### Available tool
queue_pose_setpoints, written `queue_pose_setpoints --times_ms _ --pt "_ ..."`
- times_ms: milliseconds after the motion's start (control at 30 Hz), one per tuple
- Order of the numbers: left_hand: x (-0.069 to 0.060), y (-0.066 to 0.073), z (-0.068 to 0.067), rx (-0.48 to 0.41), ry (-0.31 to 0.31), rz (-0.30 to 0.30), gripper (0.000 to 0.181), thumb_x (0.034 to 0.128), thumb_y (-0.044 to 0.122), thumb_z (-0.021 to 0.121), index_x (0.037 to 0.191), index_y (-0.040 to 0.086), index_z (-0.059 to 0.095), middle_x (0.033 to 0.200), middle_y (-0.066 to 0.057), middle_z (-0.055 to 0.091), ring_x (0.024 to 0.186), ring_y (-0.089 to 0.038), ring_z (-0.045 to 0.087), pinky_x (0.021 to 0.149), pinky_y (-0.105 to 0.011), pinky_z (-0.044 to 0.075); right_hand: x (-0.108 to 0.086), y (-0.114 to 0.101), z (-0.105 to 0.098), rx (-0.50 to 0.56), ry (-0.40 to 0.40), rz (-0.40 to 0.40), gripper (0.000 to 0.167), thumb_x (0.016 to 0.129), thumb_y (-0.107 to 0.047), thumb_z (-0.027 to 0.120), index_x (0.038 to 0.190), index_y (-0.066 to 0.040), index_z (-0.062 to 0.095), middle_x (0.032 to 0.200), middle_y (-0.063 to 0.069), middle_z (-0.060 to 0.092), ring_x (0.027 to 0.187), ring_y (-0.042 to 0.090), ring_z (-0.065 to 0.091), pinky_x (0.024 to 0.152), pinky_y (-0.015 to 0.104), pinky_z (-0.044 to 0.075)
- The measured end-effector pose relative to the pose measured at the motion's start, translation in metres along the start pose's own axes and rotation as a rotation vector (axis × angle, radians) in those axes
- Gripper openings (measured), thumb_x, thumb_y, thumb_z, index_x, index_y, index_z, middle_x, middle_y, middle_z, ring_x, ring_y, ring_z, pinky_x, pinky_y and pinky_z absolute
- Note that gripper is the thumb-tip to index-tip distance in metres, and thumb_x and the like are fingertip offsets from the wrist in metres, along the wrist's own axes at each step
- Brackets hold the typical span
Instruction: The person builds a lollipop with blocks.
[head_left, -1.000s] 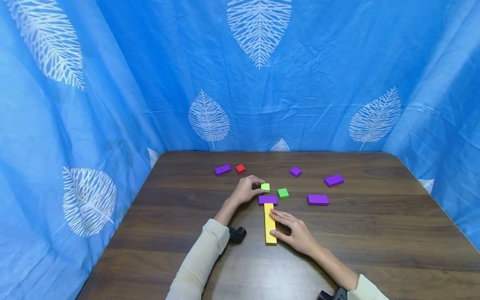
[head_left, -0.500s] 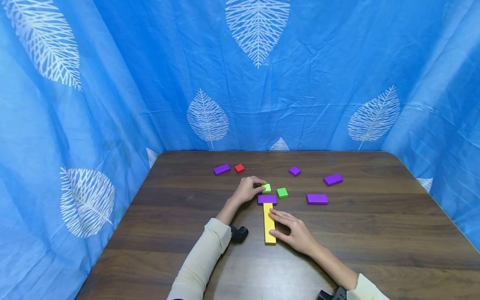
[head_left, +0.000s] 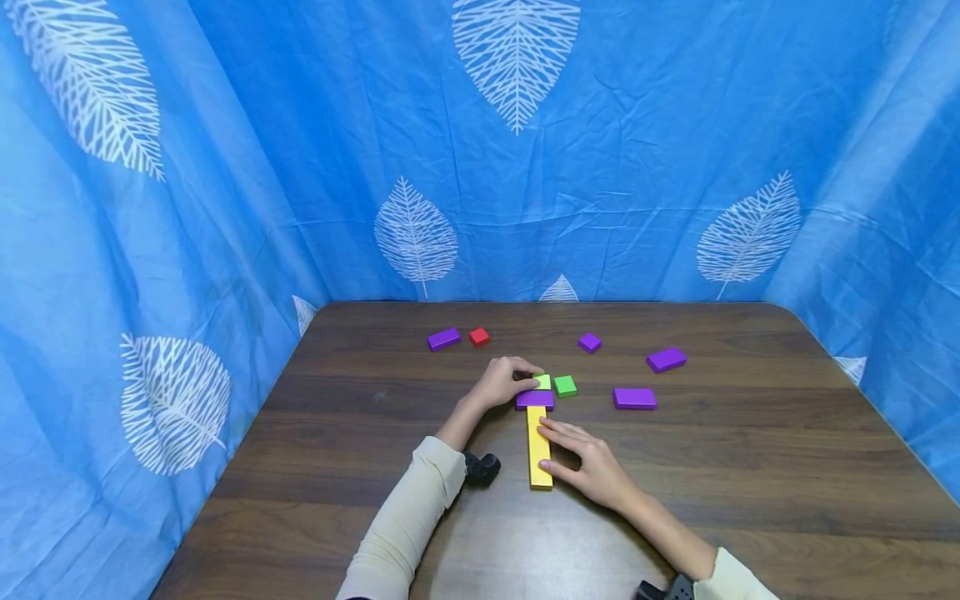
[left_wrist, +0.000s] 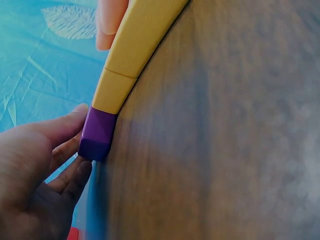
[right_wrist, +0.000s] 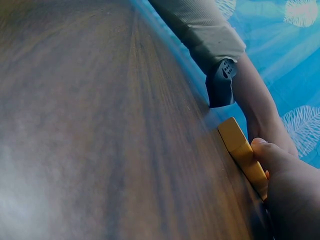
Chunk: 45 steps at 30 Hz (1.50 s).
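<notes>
My left hand (head_left: pixel 501 383) pinches a lime block (head_left: pixel 542 382) at the far edge of a purple block (head_left: pixel 534 401). Below that purple block, two yellow pieces (head_left: pixel 539 454) lie end to end, forming a T shape with it. Relaxed fingers of my right hand (head_left: pixel 596 472) rest along the right side of the yellow row. The left wrist view shows the seam between the yellow pieces (left_wrist: pixel 135 40), the purple block (left_wrist: pixel 97 131) against their end, and my left hand (left_wrist: pixel 37 160) beside it; the lime block is hidden there. My right thumb (right_wrist: pixel 259 142) touches the yellow row (right_wrist: pixel 242 152) in the right wrist view.
A green block (head_left: pixel 565 386) lies just right of the lime one. Farther right are purple blocks (head_left: pixel 634 399), (head_left: pixel 666 360) and a small purple piece (head_left: pixel 589 342). At the back left lie a purple block (head_left: pixel 444 339) and a red block (head_left: pixel 479 337) on the brown table (head_left: pixel 750 467).
My left hand has moved the lime block slightly right and nearer, up to the far edge of the purple block. My right hand has stayed beside the yellow pieces.
</notes>
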<state>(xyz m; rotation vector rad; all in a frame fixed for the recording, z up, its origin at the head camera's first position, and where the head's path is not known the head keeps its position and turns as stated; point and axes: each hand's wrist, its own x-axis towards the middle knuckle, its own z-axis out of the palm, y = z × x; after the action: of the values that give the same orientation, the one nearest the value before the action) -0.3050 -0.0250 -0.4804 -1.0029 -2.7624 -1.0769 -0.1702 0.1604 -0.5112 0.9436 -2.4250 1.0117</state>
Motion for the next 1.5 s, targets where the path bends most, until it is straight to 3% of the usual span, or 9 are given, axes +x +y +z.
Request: queue_pose_setpoints --times_ms 800,1067,1233,1400,1500 --pt "0.002 0.003 -0.003 -0.008 -0.048 -0.052 0.023 0.087 0.021 0.066 0.108 0.014 0.07 0.105 0.0 0.067 0.104 -0.014 0.058 0.09 -0.027 0.044 0.002 -0.001 -0.003 -0.01 -0.001 0.005 0.048 0.081 -0.028 0.072 0.122 -0.006 0.061 0.13 0.008 0.054 0.116 0.031 0.051 0.094 0.047 0.04" --pt "0.001 -0.001 -0.004 -0.034 -0.042 -0.034 0.024 0.0876 0.023 0.065 0.109 0.013 0.07 0.105 -0.001 0.067 0.102 -0.013 0.059 0.087 -0.025 0.045 0.001 -0.001 -0.002 -0.007 -0.009 0.014 0.048 0.081 -0.029 0.071 0.122 -0.006 0.061 0.13 0.007 0.053 0.117 0.03 0.05 0.094 0.047 0.041" --pt "0.002 -0.012 -0.013 -0.083 0.065 -0.061 0.026 0.0889 0.023 0.063 0.111 0.01 0.068 0.107 -0.003 0.066 0.1 -0.014 0.06 0.084 -0.025 0.047 0.001 -0.001 -0.001 -0.014 -0.009 0.006 0.048 0.081 -0.029 0.071 0.122 -0.006 0.06 0.13 0.008 0.053 0.117 0.031 0.051 0.094 0.048 0.041" --pt "0.006 -0.029 -0.029 -0.063 0.288 -0.083 0.026 0.086 0.018 0.067 0.109 0.006 0.068 0.106 -0.008 0.066 0.097 -0.019 0.061 0.084 -0.029 0.048 0.001 0.0 0.0 -0.016 -0.001 0.006 0.048 0.08 -0.028 0.072 0.121 -0.005 0.061 0.129 0.007 0.054 0.116 0.031 0.051 0.093 0.048 0.041" --pt "0.009 -0.04 -0.038 -0.039 0.391 -0.088 0.026 0.0836 0.013 0.069 0.107 0.002 0.068 0.105 -0.012 0.066 0.098 -0.023 0.061 0.087 -0.032 0.048 0.001 0.0 -0.001 -0.012 -0.004 0.012 0.048 0.081 -0.029 0.072 0.122 -0.006 0.061 0.13 0.007 0.054 0.116 0.031 0.051 0.094 0.048 0.041"
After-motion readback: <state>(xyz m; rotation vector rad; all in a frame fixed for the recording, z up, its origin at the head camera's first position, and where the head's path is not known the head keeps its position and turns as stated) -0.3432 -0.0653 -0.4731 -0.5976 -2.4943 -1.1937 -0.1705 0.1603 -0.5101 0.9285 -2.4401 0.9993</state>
